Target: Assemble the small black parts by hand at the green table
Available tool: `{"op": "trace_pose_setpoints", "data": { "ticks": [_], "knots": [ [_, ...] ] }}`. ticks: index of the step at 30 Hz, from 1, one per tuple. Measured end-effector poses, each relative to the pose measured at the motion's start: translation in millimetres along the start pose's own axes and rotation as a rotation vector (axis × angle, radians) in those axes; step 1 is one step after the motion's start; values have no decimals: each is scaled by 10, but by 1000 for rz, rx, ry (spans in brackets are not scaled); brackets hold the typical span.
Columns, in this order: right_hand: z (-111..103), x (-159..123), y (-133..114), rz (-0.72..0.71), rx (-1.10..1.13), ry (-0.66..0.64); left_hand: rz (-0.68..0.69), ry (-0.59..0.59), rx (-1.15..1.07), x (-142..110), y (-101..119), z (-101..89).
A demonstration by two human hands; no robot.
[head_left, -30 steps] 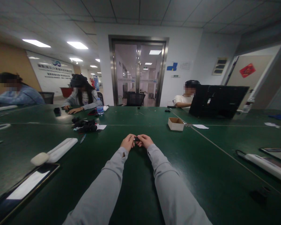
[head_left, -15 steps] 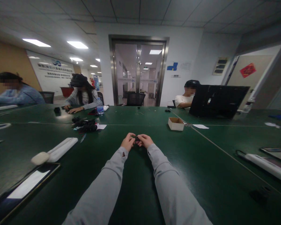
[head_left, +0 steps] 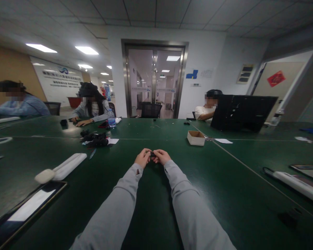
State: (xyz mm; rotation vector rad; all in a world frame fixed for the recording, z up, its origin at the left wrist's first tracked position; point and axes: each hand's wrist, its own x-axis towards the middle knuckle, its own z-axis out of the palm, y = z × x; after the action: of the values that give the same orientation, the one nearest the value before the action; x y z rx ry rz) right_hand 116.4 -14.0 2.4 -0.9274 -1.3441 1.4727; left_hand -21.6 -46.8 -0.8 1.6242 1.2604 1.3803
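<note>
Both arms reach forward over the dark green table. Between my fingertips is a small black object, too small and too covered to name. My left hand pinches it from the left, fingers curled around its near side. From the other side my right hand grips it with thumb and fingertips. The two hands nearly meet, a little above the tabletop or resting on it; I cannot tell which.
An open cardboard box stands ahead on the right. Tangled black items and a water bottle lie ahead left. Nearer left are a phone and a white case. A black monitor is at right. Several people sit across the table.
The fingers of my left hand have shifted slightly around the small black object. My arms and the things on the table stay where they were.
</note>
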Motion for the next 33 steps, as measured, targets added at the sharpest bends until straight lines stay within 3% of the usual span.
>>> {"op": "trace_pose_setpoints", "data": {
  "ticks": [12, 22, 33],
  "knots": [
    [9, 9, -6, 27, 0, 16, 8, -2, -3, 6, -30, 20],
    [-8, 9, 7, -2, 7, 3, 44, 79, -109, 50, -95, 21],
    [-3, 3, -3, 13, 5, 26, -7, 62, -129, 47, -81, 24]
  ]
}}
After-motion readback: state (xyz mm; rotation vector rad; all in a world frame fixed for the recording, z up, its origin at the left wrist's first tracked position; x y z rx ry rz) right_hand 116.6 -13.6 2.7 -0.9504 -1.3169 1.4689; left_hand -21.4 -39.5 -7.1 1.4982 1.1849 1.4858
